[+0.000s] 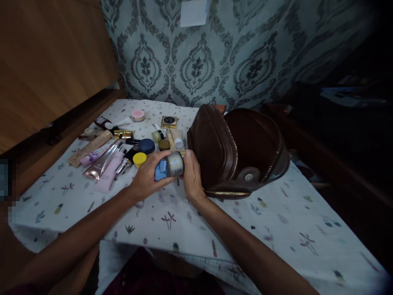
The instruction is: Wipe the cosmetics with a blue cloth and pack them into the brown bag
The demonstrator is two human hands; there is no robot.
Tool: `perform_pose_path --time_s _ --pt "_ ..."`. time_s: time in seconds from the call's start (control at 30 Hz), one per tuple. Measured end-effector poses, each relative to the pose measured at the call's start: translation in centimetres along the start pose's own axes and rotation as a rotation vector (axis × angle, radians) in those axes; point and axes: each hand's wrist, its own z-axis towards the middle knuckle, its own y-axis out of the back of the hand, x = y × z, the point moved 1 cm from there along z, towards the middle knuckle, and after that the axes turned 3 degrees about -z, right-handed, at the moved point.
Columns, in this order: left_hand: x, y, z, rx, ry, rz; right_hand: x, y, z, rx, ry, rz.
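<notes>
Nearest, my two forearms reached in from the bottom edge over the table (pixel 276 229), which was covered by a white cloth printed with small flowers and leaves. My left hand (pixel 147 178) was closed around a small silvery jar (pixel 175 164) lying on its side, with something blue (pixel 160 170) pressed between my palm and the jar's end. My right hand (pixel 192 174) gripped the jar's other end, fingers curled over it. The jar hung just above the cloth, near the middle of the table and right beside the brown leather bag (pixel 236 151).

That bag lay on its side to the right of my hands, its zipper open and its dark inside facing the wall. Left of my hands, cosmetics were scattered over the cloth: pink tubes (pixel 102 166), a yellow-lidded pot (pixel 139 158), a dark blue round jar (pixel 146 146), a beige tube (pixel 89 148) and a gold lipstick (pixel 123 133). Farther back sat a pink round compact (pixel 138 114) and a square gold compact (pixel 169 121).

A wooden panel (pixel 52 65) rose along the left side. Behind the table stood a wall with grey-green damask wallpaper (pixel 196 61), a pale sheet of paper (pixel 193 12) stuck high on it. The right of the room was dark, too dim for me to make out.
</notes>
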Motion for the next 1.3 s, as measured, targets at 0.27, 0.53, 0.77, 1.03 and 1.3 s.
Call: perform_pose_path --time_s 0.27,0.53,0.77,1.03,1.3 --pt "0.3 0.1 0.2 0.028 0.121 -0.05 0.2 -0.2 -0.1 0.008 0.022 -0.044" --pt "0.1 0.0 0.0 -0.005 -0.074 0.062 0.5 -0.1 -0.1 0.04 0.058 -0.008" --pt "-0.1 0.2 0.2 -0.043 -0.142 0.133 1.1 -0.1 -0.1 0.092 -0.037 0.028" --pt "-0.9 0.5 0.2 -0.206 -0.218 0.176 4.0 0.6 -0.4 0.29 0.052 -0.041" --pt "-3.9 0.7 1.7 -0.24 0.045 -0.049 7.5 2.4 -1.0 0.263 0.415 -0.389"
